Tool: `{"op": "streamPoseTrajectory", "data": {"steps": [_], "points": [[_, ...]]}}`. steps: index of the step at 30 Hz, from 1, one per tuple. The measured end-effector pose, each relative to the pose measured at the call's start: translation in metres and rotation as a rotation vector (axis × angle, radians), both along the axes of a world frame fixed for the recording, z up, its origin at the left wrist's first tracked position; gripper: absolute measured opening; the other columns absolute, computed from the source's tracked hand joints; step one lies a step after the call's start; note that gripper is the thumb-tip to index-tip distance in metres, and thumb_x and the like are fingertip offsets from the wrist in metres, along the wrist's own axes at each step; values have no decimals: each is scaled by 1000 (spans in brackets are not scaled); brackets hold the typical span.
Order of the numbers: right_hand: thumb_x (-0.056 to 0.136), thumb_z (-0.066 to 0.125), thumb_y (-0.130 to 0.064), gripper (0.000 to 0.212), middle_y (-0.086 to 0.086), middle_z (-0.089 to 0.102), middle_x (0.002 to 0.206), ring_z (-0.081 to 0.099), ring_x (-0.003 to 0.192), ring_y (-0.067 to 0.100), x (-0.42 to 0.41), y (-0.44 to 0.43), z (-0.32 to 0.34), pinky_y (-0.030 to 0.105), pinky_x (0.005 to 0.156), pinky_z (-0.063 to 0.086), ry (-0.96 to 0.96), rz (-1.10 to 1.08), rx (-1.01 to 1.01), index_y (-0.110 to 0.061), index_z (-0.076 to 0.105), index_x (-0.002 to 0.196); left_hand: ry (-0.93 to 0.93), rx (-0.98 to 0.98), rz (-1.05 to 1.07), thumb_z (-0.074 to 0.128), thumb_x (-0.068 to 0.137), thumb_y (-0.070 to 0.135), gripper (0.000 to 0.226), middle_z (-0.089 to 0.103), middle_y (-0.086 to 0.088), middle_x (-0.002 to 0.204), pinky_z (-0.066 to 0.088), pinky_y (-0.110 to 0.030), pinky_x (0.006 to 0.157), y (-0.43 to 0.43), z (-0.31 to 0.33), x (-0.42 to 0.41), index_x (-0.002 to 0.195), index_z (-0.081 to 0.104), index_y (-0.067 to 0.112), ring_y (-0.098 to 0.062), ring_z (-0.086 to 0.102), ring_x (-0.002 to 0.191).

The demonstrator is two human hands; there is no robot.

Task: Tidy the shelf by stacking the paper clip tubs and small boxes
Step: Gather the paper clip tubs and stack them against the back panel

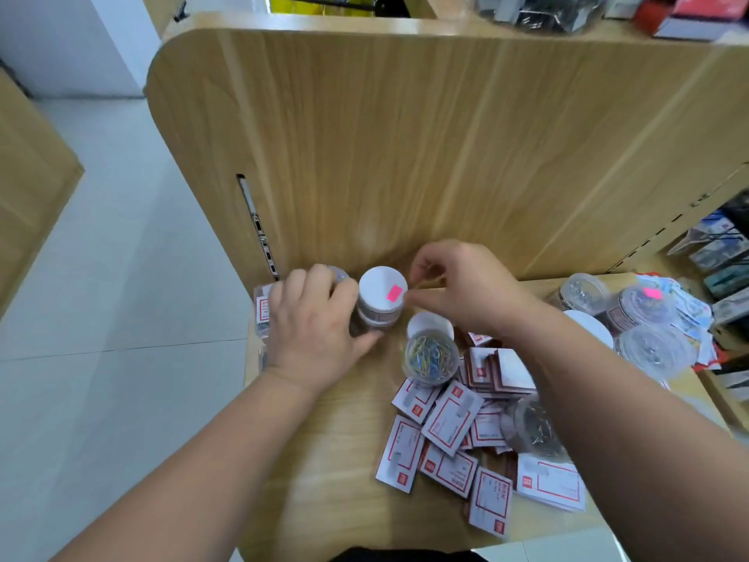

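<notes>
Upright tub stack (381,298) stands between both hands: left hand (312,322) grips its left side, right hand (466,285) pinches the lid's right edge.

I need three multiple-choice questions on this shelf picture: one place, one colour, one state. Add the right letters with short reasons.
1. Where do the small red-and-white cardboard boxes lie? A on the wooden shelf; B on the floor; C on a lid.
2. The sticker on the white-lidded round plastic tub is: A green; B pink; C black.
3. The clear round tub of coloured paper clips: A is held up by a hand; B stands on the white lid; C lies on its side.
Answers: 1 A, they lie scattered on the wood; 2 B, bright pink against white; 3 C, its clear end faces the camera.
</notes>
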State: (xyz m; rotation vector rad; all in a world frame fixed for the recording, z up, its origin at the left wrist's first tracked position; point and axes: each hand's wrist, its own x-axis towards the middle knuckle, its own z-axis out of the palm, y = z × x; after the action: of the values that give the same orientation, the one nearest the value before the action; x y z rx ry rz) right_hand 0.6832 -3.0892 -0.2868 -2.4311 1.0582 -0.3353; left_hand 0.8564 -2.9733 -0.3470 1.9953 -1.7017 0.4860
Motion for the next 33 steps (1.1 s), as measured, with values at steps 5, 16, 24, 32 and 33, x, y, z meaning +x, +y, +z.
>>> {"op": "streamPoseTrajectory", "data": {"steps": [5,16,24,32,33], "points": [[71,82,-31,32,-15,57,93,57,95,13,-32,-15,18,29,77,44,431,69,81,-30,67,100,-45,7,-39,78,61,62,55,51,-7,83,26,-39,65,-16,1,-5,78,53,16,-29,44,76],[62,85,-37,46,-11,60,88,55,78,16,-21,-19,-11,38,73,50,460,292,97,-29,53,95,289,123,-463,76,71,60,57,60,-4,100,45,-42,77,21,6,-40,105,67,14,-28,57,89],[65,80,-37,37,-12,50,67,48,65,11,-21,-18,-19,33,62,45,410,290,63,-27,51,86,434,220,-393,76,69,47,52,65,6,108,48,-35,83,21,-1,-52,114,62,24,-19,62,99],[75,77,-48,35,-1,61,77,56,77,22,-11,-22,-19,30,62,40,379,51,-30,-20,55,76,474,143,-168,78,63,43,52,65,10,107,43,-22,87,51,-5,-24,110,64,25,-11,59,100],[74,78,-47,34,1,63,79,57,78,22,-9,-21,-19,31,63,42,371,39,-14,-20,58,75,463,149,-144,78,63,43,52,66,10,106,42,-22,87,54,-7,-20,109,64,25,-12,59,99]]}}
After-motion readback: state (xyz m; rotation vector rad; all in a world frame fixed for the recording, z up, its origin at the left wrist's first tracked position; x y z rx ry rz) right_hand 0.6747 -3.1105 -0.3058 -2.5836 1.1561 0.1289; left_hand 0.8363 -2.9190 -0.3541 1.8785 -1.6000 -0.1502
